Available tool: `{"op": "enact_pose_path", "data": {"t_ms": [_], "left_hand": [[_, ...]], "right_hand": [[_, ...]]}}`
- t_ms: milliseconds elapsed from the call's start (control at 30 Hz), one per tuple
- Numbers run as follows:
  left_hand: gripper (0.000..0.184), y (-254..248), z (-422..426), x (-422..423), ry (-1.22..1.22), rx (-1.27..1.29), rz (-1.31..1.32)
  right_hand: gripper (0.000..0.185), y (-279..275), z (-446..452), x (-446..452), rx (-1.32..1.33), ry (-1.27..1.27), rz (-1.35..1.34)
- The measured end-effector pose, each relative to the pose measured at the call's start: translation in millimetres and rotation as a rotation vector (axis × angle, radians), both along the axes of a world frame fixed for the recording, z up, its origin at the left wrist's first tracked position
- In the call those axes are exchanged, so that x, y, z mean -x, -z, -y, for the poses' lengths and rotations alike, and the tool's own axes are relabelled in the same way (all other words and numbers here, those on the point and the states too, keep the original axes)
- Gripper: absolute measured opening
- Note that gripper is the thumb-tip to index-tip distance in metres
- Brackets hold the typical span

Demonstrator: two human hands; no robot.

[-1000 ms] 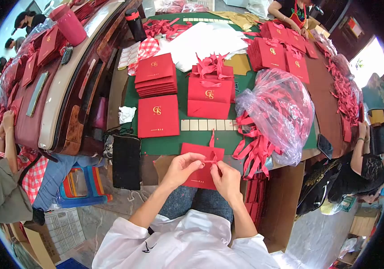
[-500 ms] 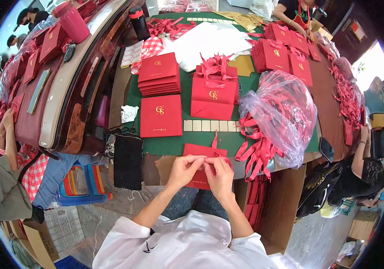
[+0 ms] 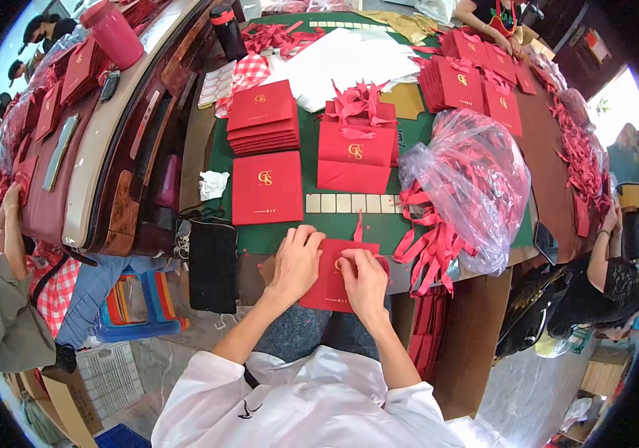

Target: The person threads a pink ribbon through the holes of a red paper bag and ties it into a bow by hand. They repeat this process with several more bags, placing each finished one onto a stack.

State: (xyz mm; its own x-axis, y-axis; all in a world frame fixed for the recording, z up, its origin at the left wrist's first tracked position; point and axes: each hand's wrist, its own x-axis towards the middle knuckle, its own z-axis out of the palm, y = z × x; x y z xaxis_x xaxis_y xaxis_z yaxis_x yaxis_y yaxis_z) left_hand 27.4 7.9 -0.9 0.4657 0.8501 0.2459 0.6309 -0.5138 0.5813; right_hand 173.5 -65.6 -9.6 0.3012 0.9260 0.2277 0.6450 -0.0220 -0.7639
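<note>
- Hands worked low, just above your lap: the left hand point(image 3: 296, 263) lay over the left side of a flat red bag point(image 3: 327, 294), palm down, fingers slightly spread, seemingly to steady it.
- Your right hand point(image 3: 364, 278) rested on that bag's right side, fingers bent towards the thumb, perhaps to work at something small; whether they pinched ribbon, you could not tell from this angle.
- The bag lay at the near edge of the green table point(image 3: 260, 240), its gold logo partly covered, a ribbon tip point(image 3: 359, 224) poking out beyond its far edge.
- To your right, ribbons point(image 3: 430, 257) spilled from a clear plastic bag point(image 3: 484, 187) towards you, probably for easy picking.
- Past your left hand sat a single square bag point(image 3: 267, 209), face up, with a neat stack point(image 3: 263, 131) behind it, likely squared to save room.
- Straight ahead, beyond a row of cream tiles point(image 3: 342, 203), handled bags point(image 3: 353, 168) leaned together, ribbon loops upward, perhaps so they stayed uncrushed.
- Farthest off, a co-worker's arm point(image 3: 486, 28) reached towards more red bags point(image 3: 472, 48).
</note>
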Motion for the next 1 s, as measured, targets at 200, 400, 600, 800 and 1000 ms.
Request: {"op": "enact_pose_path", "data": {"t_ms": [200,400,600,800,1000], "left_hand": [[0.024,-13.7,0.6,3.3,0.1,0.045,0.003],[0.019,-18.4,0.6,2.8,0.129,0.119,0.051],[0.015,-23.5,1.2,-0.5,0.141,0.128,0.036],[0.015,-25.2,2.2,0.4,0.14,0.175,0.038],[0.014,-27.1,2.2,-1.2,0.173,0.163,0.002]], "right_hand": [[0.012,-0.2,-3.3,9.4,-0.002,-0.007,-0.042],[0.011,-8.1,-2.7,11.9,0.053,0.002,-0.106],[0.009,-13.1,-3.4,14.8,0.0,0.041,-0.151],[0.008,-14.2,-2.7,15.9,0.005,0.081,-0.243],[0.007,-15.1,-1.3,18.4,0.001,0.077,-0.125]]}}
